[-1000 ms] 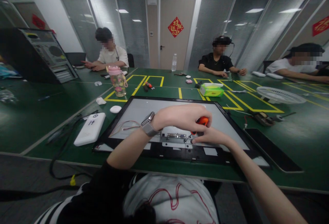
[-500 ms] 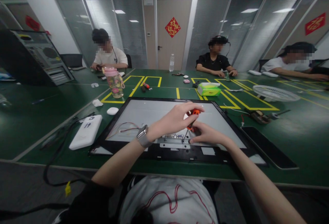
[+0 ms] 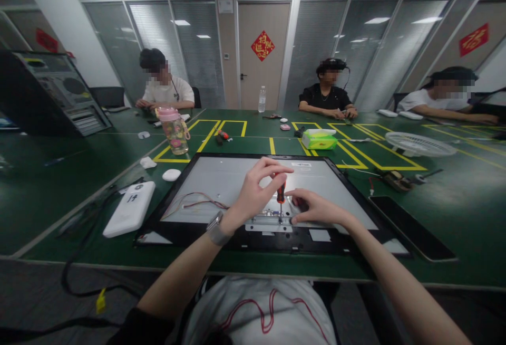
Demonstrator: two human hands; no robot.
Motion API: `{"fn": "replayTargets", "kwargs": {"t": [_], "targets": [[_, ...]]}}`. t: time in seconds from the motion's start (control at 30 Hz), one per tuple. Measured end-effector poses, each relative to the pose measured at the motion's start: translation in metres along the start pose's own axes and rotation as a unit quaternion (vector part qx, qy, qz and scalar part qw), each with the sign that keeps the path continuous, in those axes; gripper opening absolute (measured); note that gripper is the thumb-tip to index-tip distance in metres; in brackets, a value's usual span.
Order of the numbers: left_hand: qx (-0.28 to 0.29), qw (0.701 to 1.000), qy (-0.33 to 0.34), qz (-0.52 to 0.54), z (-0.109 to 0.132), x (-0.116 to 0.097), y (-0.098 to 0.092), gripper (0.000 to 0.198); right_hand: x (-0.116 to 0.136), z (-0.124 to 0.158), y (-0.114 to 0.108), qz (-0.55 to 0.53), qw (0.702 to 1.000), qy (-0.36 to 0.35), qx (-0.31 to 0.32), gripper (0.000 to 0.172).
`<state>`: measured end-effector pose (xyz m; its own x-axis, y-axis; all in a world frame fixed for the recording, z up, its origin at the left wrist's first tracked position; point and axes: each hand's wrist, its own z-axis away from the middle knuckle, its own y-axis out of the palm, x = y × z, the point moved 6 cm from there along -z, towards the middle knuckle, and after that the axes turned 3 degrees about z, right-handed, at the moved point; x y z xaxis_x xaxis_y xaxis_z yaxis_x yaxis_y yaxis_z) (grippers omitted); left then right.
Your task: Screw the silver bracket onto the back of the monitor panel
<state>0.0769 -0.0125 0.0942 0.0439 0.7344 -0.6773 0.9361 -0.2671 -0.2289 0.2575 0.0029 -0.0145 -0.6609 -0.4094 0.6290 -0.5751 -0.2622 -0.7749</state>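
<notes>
A black-framed display panel (image 3: 221,176) lies flat before me, its pale back upward. My left hand (image 3: 259,187), with a watch at the wrist, grips the top of an orange-and-black screwdriver (image 3: 281,193). The screwdriver stands nearly upright, its tip down at the metal bracket (image 3: 261,221) along the panel's near side. Close by on the right, my right hand (image 3: 314,208) has its thumb and fingers apart, the thumb low by the bracket beside the shaft. Whether it touches the bracket I cannot tell. Thin wires (image 3: 193,197) run across the panel's left part.
A white power bank (image 3: 130,208), a white round case (image 3: 171,175) and a pink-lidded bottle (image 3: 174,131) stand left. To the right are a black phone (image 3: 411,226) and a green tissue pack (image 3: 319,139). A computer case (image 3: 59,92) stands far left; several people sit opposite.
The screwdriver has gone from tilted to nearly upright. My left hand has shifted left with it, while my right hand has stayed near the bracket. The view has shifted slightly.
</notes>
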Motion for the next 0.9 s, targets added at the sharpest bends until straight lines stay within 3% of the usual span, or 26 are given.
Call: {"fn": "replayTargets", "kwargs": {"t": [0.17,0.33,0.5,0.7,0.9], "targets": [[-0.026,0.998,0.039,-0.045,0.003,-0.003,0.002,0.021,0.002,0.000,-0.001,-0.004,1.000,-0.003,0.000,0.066],[0.022,0.999,0.037,-0.012,0.005,-0.007,0.006,0.024,0.003,0.000,0.000,0.002,1.000,-0.010,0.001,0.065],[-0.015,0.999,0.044,-0.027,0.008,-0.012,0.003,0.015,0.000,0.000,0.001,0.017,1.000,-0.004,-0.002,0.063],[0.063,0.997,0.004,0.038,0.007,-0.008,0.011,0.025,-0.001,0.000,0.002,0.013,1.000,-0.012,0.002,0.066],[0.007,0.999,-0.011,0.047,0.005,-0.002,0.006,0.012,-0.001,0.001,0.002,0.006,1.000,-0.004,-0.003,0.065]]}}
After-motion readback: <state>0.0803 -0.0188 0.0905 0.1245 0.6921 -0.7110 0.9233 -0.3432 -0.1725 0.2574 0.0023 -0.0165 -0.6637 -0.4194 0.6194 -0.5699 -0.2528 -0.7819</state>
